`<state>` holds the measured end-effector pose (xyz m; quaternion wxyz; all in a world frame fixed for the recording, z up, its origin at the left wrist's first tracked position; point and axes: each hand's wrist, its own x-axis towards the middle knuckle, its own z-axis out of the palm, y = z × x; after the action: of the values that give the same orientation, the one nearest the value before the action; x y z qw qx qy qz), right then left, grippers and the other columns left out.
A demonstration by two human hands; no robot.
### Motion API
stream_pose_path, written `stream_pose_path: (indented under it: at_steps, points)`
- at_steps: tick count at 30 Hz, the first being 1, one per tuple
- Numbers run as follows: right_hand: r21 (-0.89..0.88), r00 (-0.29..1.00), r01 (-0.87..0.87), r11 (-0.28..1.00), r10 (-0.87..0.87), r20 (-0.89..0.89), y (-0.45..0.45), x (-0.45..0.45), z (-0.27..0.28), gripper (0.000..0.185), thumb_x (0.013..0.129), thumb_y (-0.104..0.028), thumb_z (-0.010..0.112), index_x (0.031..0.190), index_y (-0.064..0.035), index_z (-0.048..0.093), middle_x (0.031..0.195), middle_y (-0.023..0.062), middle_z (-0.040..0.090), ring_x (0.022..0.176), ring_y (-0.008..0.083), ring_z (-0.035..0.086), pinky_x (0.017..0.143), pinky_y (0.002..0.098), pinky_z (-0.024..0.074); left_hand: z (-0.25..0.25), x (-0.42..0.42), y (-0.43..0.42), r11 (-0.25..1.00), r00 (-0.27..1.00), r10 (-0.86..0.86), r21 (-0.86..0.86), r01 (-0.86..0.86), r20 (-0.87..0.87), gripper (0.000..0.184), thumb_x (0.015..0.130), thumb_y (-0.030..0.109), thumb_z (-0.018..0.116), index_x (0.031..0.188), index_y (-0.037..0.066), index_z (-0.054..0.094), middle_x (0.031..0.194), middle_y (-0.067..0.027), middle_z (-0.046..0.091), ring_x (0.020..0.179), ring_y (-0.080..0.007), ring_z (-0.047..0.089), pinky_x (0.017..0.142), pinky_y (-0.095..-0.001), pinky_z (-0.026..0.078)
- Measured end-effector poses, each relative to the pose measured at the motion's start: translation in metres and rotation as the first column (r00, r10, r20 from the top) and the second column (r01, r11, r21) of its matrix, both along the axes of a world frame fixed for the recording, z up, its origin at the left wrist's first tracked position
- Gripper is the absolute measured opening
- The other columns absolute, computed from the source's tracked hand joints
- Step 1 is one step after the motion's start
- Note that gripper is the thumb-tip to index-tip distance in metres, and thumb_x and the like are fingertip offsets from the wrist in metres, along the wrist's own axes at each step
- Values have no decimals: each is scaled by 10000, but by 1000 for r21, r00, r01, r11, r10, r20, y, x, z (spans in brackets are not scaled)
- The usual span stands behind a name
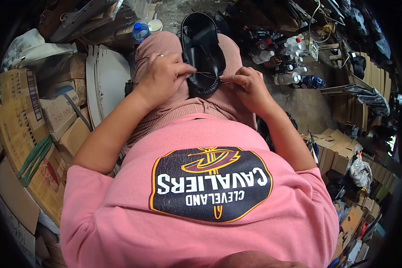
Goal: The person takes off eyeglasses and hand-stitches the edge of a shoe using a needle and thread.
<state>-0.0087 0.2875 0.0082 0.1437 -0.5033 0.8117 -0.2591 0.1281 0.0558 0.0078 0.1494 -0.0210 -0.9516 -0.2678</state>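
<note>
Fingertips of the left hand [163, 77] pinch together at the left side of a black sandal [202, 53], in a workspace crowded with cardboard and bottles. The right hand [249, 88], its thumb and forefinger closed together, is at the sandal's right side, near the end closest to the body. A thin dark thread [205, 73] runs between the two hands across that end; whether the right fingertips grip it is too small to tell. A ring [161, 55] shows on a finger of the left hand.

The sandal lies lengthwise on the thighs of the seated person, who wears ribbed, dusty-pink trousers [158, 44] and a pink T-shirt [120, 223] bearing a Cleveland Cavaliers emblem [210, 184].

Beyond the left knee, a blue bottle [141, 32] stands just beside a white cup [155, 26]. Along the left, flattened cardboard [13, 107] and boxes [60, 116] are stacked, with a bundle of green straps [33, 161] lying over them. A white sack [35, 49] rests at the far left. On the floor [310, 105] to the right, plastic bottles [287, 79] are clustered, while more cardboard boxes [337, 149] crowd the near right, beside a crumpled plastic bag [361, 172].
</note>
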Motion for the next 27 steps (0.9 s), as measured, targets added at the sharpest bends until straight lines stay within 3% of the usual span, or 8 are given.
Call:
stream_pose_path:
  at_steps: [1, 5, 7, 10, 13, 14, 16, 27]
  points:
    - [3, 1000, 0, 1000, 0, 1, 2, -6, 0, 299, 752, -61, 631, 992, -214, 723, 798, 20, 574, 853, 218, 539, 900, 405, 343, -2, -5, -1, 981, 998, -48, 190, 41, 30, 211, 761, 74, 665, 939, 166, 729, 754, -48, 555, 774, -239, 535, 723, -362, 400]
    - [17, 980, -36, 999, 32, 197, 3, -23, -2, 352, 746, -29, 614, 1009, -235, 724, 794, 0, 574, 847, 196, 518, 883, 359, 339, -2, -13, 0, 980, 988, -91, 190, 66, 125, 207, 774, 99, 659, 938, 197, 739, 773, -33, 553, 820, -221, 532, 798, -368, 356]
    - [-20, 958, -43, 999, 47, 283, -1, -28, -3, 348, 745, -38, 620, 1004, -246, 725, 793, -9, 585, 865, 189, 513, 897, 358, 318, -3, -10, 0, 990, 987, -127, 73, 120, 97, 209, 769, 94, 659, 926, 206, 742, 782, -19, 550, 838, -199, 522, 847, -396, 316]
    - [100, 996, -75, 992, 69, 55, 0, -18, 10, 353, 739, -49, 628, 1007, -258, 724, 793, -16, 596, 875, 186, 511, 918, 375, 299, 7, 0, 0, 994, 984, -92, -40, 99, 150, 227, 764, 99, 665, 941, 220, 738, 777, -10, 544, 848, -191, 517, 871, -406, 291]
    - [36, 994, -78, 996, 80, -68, 4, -3, 6, 363, 728, -60, 640, 1012, -270, 723, 792, -23, 596, 876, 184, 510, 912, 383, 291, -2, 5, 6, 991, 997, 30, -132, -21, 64, 230, 762, 111, 670, 947, 231, 736, 782, -4, 540, 856, -186, 516, 876, -388, 287]
    - [37, 997, -73, 997, 74, -27, 4, -5, 3, 374, 719, -64, 648, 1021, -273, 721, 796, -23, 583, 875, 192, 506, 905, 375, 293, -2, 2, 7, 991, 997, 32, -131, -23, 65, 230, 762, 111, 670, 947, 231, 736, 782, -4, 540, 856, -186, 516, 876, -388, 287]
    - [61, 997, -78, 995, 77, 17, 3, -14, 1, 382, 718, -55, 642, 1022, -274, 721, 801, -22, 577, 880, 193, 504, 908, 369, 292, -3, -7, 5, 992, 993, -30, 126, 15, 118, 218, 766, 124, 672, 940, 238, 738, 792, -2, 542, 875, -185, 521, 884, -386, 284]
    - [93, 972, -110, 990, 88, 216, -13, -34, 1, 459, 664, 103, 514, 976, -158, 725, 838, 7, 580, 919, 198, 504, 909, 314, 385, -18, -13, 1, 999, 989, -20, 35, 15, 149, 195, 770, 172, 670, 904, 293, 743, 834, 11, 555, 931, -194, 510, 882, -408, 281]
